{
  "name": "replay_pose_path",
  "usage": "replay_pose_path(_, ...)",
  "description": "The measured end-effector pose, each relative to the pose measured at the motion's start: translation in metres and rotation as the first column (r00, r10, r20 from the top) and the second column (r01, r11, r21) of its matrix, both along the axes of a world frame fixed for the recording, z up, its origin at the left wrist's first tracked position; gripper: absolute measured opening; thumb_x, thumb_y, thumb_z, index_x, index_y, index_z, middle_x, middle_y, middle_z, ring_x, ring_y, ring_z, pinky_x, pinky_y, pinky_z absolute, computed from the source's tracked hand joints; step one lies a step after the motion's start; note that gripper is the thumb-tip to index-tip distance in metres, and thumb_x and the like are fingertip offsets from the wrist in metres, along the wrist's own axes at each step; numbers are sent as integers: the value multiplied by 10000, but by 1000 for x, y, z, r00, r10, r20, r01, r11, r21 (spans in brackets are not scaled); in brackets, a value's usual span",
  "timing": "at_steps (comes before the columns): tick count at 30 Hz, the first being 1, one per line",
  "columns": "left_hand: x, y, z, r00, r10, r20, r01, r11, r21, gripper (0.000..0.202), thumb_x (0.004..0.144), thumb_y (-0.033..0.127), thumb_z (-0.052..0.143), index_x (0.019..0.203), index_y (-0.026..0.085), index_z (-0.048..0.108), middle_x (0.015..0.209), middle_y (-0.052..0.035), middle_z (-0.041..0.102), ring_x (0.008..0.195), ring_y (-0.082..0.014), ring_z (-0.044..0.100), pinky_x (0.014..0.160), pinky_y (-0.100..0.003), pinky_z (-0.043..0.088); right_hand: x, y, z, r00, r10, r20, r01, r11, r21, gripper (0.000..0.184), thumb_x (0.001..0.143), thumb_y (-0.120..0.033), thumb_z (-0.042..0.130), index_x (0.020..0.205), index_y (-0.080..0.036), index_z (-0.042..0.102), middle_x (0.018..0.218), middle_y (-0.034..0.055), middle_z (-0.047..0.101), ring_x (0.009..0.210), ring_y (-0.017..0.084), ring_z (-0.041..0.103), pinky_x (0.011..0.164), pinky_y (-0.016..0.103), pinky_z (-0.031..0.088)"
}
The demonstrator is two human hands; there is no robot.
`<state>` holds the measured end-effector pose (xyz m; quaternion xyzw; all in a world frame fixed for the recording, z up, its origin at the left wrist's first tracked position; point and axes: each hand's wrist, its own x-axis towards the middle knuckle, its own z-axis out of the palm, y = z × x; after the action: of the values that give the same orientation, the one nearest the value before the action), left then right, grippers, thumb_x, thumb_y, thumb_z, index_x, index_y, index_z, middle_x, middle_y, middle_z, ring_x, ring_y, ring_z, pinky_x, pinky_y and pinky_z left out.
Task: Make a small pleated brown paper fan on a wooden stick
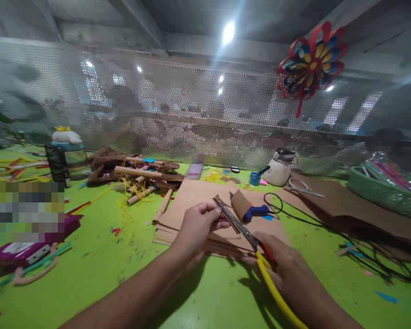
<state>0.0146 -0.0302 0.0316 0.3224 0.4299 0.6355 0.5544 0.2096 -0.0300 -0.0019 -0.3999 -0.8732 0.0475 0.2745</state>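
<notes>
My left hand point(196, 228) pinches a narrow folded strip of brown paper point(222, 206) between thumb and fingers. In my right hand point(284, 258) are scissors point(273, 292) with yellow and red handles. Their blades lie along the strip, pointing toward my left fingers; whether they bite into the paper I cannot tell. Both hands are above a stack of brown kraft paper sheets point(185, 198). Just beyond the blades, a blue glue gun point(258, 210) rests on the stack, with a piece of brown paper point(240, 205) against its front.
Paper rolls point(137, 172) and crumpled brown paper point(104, 164) lie at the back left among yellow shreds. At left are a purple case point(30, 249) and a black phone-like object point(57, 164). A white jar point(279, 168), green basket point(383, 189) and black cable point(301, 218) are right.
</notes>
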Motion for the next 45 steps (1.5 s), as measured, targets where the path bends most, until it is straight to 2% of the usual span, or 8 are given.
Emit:
replay_pose_path(9,0,2,-3,1000,-1,23,1,1000,-3,117,704,87,598,600,104,548,631,-41,616,560,-116,600,615,-252,520,-2,0,-1,1000,10,1,-10,999,-42,265,825,-372,455,1010,-211,557,748,54,628,609,168,576,535,236,447)
replay_pose_path(18,1,0,-2,999,-21,45,22,1000,-7,91,692,101,617,618,110,565,670,-53,631,562,-113,600,625,-250,519,-4,-1,8,1000,-2,-25,1,999,-32,288,799,-419,482,972,-204,565,721,51,614,589,167,559,525,239,443)
replay_pose_path(30,4,0,-1,998,-15,67,18,999,-43,102,718,58,573,624,97,558,666,-60,624,543,-113,597,616,-251,515,-5,5,-4,999,38,15,-37,997,-68,269,829,-403,462,996,-203,526,730,42,628,600,159,582,537,232,447)
replay_pose_path(36,4,-1,1,996,-21,87,24,999,-37,122,736,55,558,620,91,544,673,-62,616,567,-113,599,627,-248,518,-7,2,-4,999,34,21,-33,999,-31,254,845,-386,439,1001,-207,529,692,32,627,556,151,573,513,222,436)
replay_pose_path(45,3,-1,3,998,-3,68,7,998,-59,120,757,33,519,649,85,528,679,-75,613,548,-98,594,595,-213,515,-14,0,-4,999,45,-25,-47,993,-104,276,860,-381,405,1026,-190,516,663,22,612,539,139,544,504,213,413)
